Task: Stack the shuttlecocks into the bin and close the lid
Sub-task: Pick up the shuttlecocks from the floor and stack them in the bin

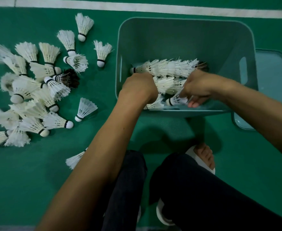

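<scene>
Green court floor (37, 189) with a white line up top. On the left sat a loose pile of shuttlecocks (28, 90), roughly two dozen (one dark-feathered), waiting their turn. Inside the bin (185, 39), the left hand (137, 88) steadied a nested row (170, 68), grip hidden; the right hand (198, 87) pinched one shuttlecock (177, 100). The lid (270, 90) lay right of it.

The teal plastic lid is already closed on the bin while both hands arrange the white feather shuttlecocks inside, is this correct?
Not quite. The head view shows the teal plastic lid lying on the floor beside the open teal plastic bin. Both hands, left hand and right hand, do arrange the white feather shuttlecocks inside.
</scene>
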`<state>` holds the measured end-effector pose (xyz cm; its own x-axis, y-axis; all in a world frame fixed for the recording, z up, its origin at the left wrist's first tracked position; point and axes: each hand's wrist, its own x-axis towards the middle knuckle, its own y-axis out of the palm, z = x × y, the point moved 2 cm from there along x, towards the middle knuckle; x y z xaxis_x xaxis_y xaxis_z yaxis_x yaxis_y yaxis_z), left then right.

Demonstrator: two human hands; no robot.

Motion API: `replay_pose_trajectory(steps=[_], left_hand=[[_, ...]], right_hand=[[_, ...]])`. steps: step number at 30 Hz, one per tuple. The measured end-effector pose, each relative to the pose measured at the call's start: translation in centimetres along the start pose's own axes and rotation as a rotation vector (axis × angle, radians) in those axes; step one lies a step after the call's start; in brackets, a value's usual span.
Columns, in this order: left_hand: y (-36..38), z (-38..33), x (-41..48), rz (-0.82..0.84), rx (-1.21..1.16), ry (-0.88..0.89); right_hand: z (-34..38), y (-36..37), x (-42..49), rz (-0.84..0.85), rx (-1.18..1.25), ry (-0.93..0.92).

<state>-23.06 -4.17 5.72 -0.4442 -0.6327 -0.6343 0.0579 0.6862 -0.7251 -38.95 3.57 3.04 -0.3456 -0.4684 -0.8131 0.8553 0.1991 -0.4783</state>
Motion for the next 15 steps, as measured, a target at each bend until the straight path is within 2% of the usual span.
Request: replay_pose_trajectory(steps=[5, 8, 11, 15], left_hand=[[0.9, 0.2, 1.3, 0.149, 0.117, -0.001], [0.9, 0.6, 1.9, 0.154, 0.085, -0.013], [0.6, 0.8, 2.3, 0.145, 0.04, -0.016], [0.8, 0.6, 2.5, 0.149, 0.02, -0.011]], right_hand=[[1.7, 3.6, 3.3, 0.241, 0.051, 0.12], [2.4, 4.5, 4.1, 0.337, 0.263, 0.225], [2.2, 3.7, 4.7, 0.332, 0.459, 0.24], [1.3, 3.9, 5.0, 0.288, 0.388, 0.216]])
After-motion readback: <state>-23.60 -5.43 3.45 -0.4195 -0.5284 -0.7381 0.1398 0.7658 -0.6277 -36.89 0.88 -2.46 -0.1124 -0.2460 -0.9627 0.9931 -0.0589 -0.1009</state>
